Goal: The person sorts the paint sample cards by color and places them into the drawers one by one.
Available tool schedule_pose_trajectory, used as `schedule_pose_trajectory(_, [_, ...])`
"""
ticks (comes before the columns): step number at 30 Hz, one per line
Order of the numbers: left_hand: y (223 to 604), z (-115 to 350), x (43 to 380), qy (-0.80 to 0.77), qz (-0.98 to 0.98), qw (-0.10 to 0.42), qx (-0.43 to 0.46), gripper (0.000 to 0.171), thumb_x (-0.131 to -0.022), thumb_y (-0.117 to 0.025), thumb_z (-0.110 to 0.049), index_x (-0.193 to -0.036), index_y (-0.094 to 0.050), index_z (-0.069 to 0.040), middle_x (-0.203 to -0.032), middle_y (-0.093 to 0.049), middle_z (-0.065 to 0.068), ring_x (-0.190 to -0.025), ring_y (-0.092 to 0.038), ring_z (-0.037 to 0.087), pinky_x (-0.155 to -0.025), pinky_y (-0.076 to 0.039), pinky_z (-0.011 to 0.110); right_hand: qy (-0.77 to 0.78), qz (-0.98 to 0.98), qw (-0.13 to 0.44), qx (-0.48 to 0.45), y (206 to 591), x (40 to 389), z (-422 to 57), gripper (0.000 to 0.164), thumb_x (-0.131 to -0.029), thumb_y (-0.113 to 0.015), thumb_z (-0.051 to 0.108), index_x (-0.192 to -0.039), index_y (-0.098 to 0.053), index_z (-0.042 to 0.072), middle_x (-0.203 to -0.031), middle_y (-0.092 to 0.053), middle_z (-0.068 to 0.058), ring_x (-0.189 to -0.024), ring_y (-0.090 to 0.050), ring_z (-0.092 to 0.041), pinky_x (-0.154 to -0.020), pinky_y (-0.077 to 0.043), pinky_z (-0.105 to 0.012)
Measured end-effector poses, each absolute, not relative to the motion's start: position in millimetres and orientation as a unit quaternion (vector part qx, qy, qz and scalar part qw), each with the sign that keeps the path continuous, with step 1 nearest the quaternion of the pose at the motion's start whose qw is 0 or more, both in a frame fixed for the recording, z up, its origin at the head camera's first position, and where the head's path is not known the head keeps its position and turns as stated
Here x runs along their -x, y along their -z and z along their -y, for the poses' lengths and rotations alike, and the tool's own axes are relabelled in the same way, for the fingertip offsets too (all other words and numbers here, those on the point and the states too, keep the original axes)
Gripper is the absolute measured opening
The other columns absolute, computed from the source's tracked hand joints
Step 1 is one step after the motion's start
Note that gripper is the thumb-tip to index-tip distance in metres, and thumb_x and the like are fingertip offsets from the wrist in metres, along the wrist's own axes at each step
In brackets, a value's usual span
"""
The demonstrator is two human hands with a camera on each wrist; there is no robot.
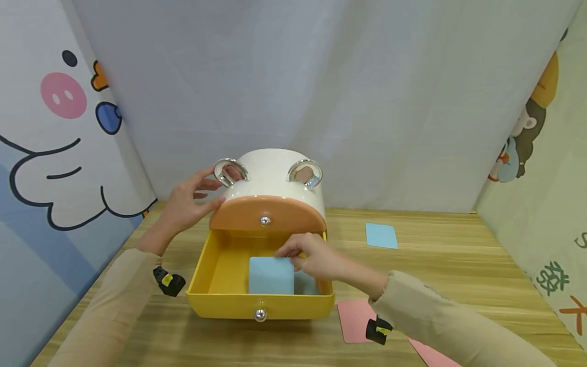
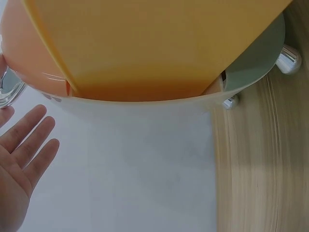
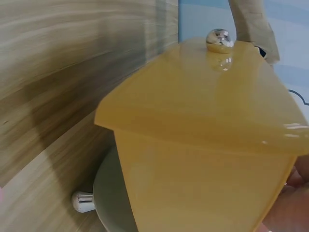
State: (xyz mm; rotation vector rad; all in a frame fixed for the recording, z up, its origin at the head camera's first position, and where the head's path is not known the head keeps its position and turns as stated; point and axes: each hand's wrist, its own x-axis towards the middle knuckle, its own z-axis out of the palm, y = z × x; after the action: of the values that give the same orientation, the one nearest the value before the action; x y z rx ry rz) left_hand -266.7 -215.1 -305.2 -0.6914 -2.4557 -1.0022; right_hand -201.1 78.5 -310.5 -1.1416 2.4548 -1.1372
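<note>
A white storage box with two silver ring ears and an orange upper front stands on the table. Its yellow lower drawer is pulled out. My left hand is at the box's left side near one ear, thumb by the orange front's edge and fingers extended. Inside the drawer, my right hand pinches a light blue card by its upper right corner. A second bluish card lies in the drawer, partly hidden behind it. In the right wrist view, the drawer wall covers most of that hand.
Another blue card lies on the table to the right. A pink card is beside the drawer, with a second pink card partly under the right sleeve. Printed cloths hang at both sides, and a plain curtain is behind.
</note>
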Motion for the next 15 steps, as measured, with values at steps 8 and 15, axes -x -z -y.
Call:
schedule_pose_trajectory(8, [307,215,267,0.360,0.876,0.199,0.250,0.059,-0.084,-0.065,-0.019,-0.135,-0.039,-0.005,-0.108,-0.060,0.022,-0.100,-0.057,0.037,-0.081,-0.048,0.053,0.338,-0.841,0.058,0.417,309,200,-83,0.021,-0.084,-0.056,-0.005,-0.104,-0.064,-0.006,-0.098,-0.066,-0.013,-0.091,-0.062,-0.022,-0.076,-0.051,-0.021])
schedule_pose_trajectory(15, [306,215,267,0.364,0.876,0.197,0.249,0.059,-0.084,-0.065,-0.018,-0.135,-0.039,-0.006,-0.109,-0.060,0.023,-0.100,-0.057,0.037,-0.082,-0.048,0.053,0.378,-0.833,0.060,0.401,288,205,-112,0.020,-0.087,-0.057,0.003,-0.105,-0.064,0.000,-0.100,-0.064,-0.008,-0.087,-0.057,-0.016,-0.072,-0.051,-0.024])
